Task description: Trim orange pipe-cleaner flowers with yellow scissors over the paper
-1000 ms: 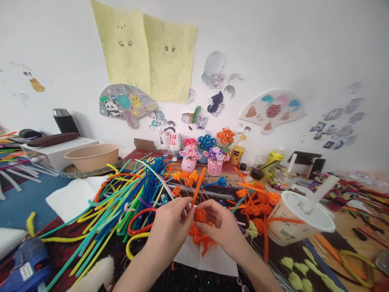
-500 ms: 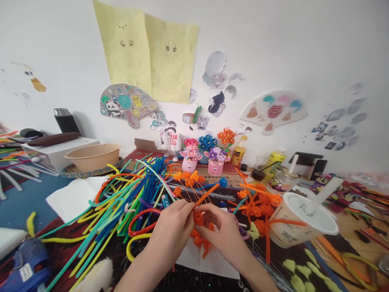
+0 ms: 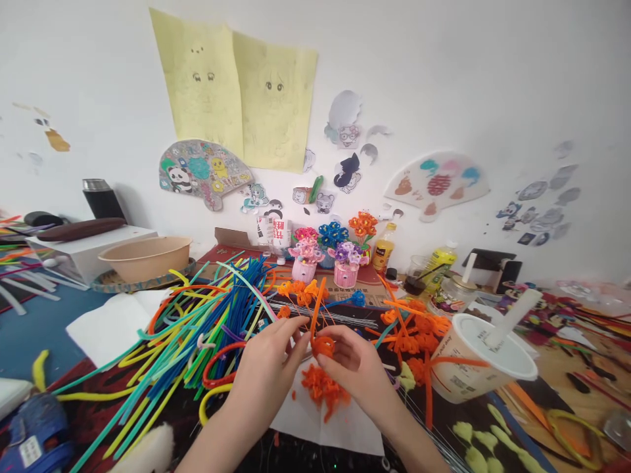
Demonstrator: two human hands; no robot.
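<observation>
An orange pipe cleaner (image 3: 318, 307) is bent into round loops at its lower end, and its free end sticks up nearly straight. My right hand (image 3: 355, 361) holds the looped part (image 3: 324, 345) between thumb and fingers. At the base of the upright end, the bent fingers of my left hand (image 3: 273, 358) close on the pipe cleaner; part of that grip is hidden. Just below both hands, a heap of orange fuzzy pieces (image 3: 325, 387) lies on a white paper sheet (image 3: 315, 426).
To the left spreads a bundle of coloured pipe cleaners (image 3: 236, 315). Orange pipe-cleaner flowers (image 3: 414, 328) lie beside a lidded paper cup (image 3: 468, 368) at right. Small flower pots (image 3: 346, 272) stand behind. A blue tool (image 3: 37, 430) sits at lower left.
The pipe cleaner's free end has swung from slanting right to nearly upright. My hands have shifted slightly apart, showing more of the loops and the orange heap below.
</observation>
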